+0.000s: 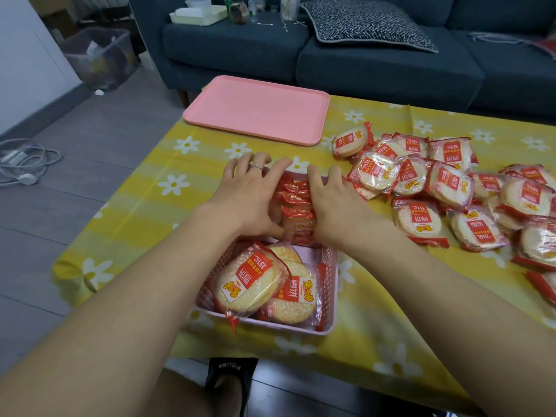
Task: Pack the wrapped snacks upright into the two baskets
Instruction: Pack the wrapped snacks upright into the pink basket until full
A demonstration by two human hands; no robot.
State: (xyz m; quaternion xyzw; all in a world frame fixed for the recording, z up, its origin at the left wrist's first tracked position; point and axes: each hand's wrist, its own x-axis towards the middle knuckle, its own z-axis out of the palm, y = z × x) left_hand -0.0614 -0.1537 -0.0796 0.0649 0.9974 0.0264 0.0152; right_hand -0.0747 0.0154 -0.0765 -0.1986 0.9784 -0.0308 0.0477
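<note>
Two pale pink baskets stand one behind the other on the yellow flowered tablecloth. The far basket [297, 174] holds a row of red-wrapped snacks [296, 203] standing on edge. My left hand [249, 194] grips its left side, fingers spread over the far rim and thumb at the near rim. My right hand [334, 203] curls over its right side against the snacks. The near basket [301, 328] holds round rice-cracker packs [249, 281] leaning at a slant. A loose pile of the same packs [451, 188] lies to the right.
A pink tray [258, 109] lies at the table's far left corner. A dark blue sofa [361, 67] with a patterned cushion [367, 22] stands behind the table. On the floor at left are a clear bin [99, 55] and cables [24, 164]. My slippered foot [231, 377] is under the near edge.
</note>
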